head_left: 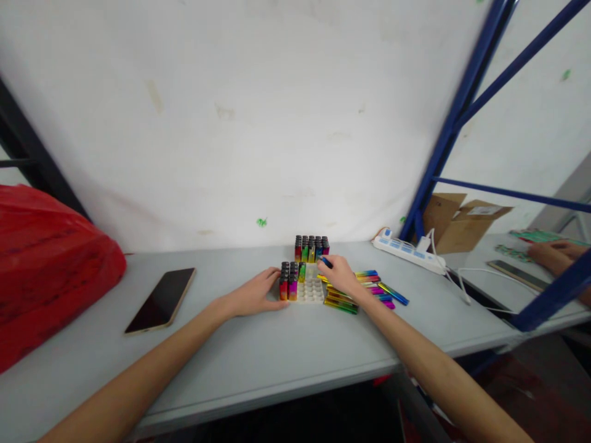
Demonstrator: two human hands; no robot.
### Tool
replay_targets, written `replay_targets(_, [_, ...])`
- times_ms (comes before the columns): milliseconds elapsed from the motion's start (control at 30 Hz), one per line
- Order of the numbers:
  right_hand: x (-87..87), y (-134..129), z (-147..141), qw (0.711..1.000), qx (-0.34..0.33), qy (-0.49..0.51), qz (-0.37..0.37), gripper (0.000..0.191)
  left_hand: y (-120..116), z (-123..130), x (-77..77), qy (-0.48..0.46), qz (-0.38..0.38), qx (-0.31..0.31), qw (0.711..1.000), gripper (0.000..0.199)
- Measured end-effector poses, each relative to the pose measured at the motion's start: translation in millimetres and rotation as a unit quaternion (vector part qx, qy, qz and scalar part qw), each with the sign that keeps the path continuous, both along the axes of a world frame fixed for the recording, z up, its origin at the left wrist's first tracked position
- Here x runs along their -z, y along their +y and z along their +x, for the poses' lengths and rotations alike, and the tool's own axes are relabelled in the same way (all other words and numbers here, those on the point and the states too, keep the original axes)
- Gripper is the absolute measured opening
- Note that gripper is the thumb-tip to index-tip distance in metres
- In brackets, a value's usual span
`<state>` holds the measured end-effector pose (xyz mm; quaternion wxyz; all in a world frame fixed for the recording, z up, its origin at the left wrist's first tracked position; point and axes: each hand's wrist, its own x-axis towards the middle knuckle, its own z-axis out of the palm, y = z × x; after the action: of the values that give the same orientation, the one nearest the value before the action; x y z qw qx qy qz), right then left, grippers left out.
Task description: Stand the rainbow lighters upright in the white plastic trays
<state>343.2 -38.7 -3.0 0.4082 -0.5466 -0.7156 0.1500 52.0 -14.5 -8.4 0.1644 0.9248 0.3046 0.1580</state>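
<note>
A white tray with round sockets (pixel 310 293) lies on the table, partly filled with upright lighters. Red and purple lighters (pixel 288 288) stand at its left end, and a green-yellow lighter (pixel 301 272) stands beside them. My left hand (pixel 253 294) spans the tray's left end, thumb at the front corner and fingers farther back. Above the tray's right side, my right hand (pixel 339 275) pinches a dark-topped lighter (pixel 325 262), its lower part hard to make out. Loose shiny coloured lighters (pixel 341 301) lie under and beside my right wrist.
Behind the tray stands a block of upright lighters (pixel 312 248). A phone (pixel 161 300) and red plastic bag (pixel 50 271) are at left. To the right are a power strip (pixel 409 253), cardboard box (pixel 466 224), blue rack post (pixel 443 147) and another person's hands (pixel 556 253).
</note>
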Motion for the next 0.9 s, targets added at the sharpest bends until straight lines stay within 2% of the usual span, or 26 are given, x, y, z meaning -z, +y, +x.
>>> replay_targets(67, [-0.8, -2, -2, 1.000, -0.012, -0.019, 0.001, 0.033, -1, 0, -1.4, 0.001, -0.003, 0.000, 1.000, 0.075])
replay_targets(267, [-4.3, -7, -6, 0.999, -0.029, -0.041, 0.009, 0.044, -2, 0, -1.9, 0.008, 0.005, -0.004, 1.000, 0.074])
replay_targets(400, [-5.4, -9, -5, 0.996, -0.068, -0.055, 0.031, 0.033, -1, 0, -1.3, 0.010, 0.005, -0.008, 1.000, 0.074])
replay_targets(500, [-6.0, -9, -4, 0.990, -0.087, -0.095, 0.065, 0.033, 0, 0, -0.3, 0.001, 0.002, -0.003, 1.000, 0.074])
replay_targets(600, [-7.3, -10, -4, 0.983, -0.090, -0.133, 0.085, 0.042, 1, 0, 1.4, -0.008, 0.011, 0.004, 1.000, 0.073])
replay_targets(700, [-8.2, -12, -4, 0.983, -0.095, -0.144, 0.060, 0.047, 2, -1, 2.4, -0.006, 0.011, -0.003, 1.000, 0.075])
replay_targets(833, [-6.9, -12, -5, 0.990, -0.065, -0.113, 0.058, 0.042, 1, 0, 2.0, -0.009, 0.006, -0.005, 1.000, 0.073])
replay_targets(900, [-4.9, -11, -7, 0.989, -0.071, -0.118, 0.052, 0.037, 1, 1, 1.7, -0.013, 0.002, -0.003, 1.000, 0.073])
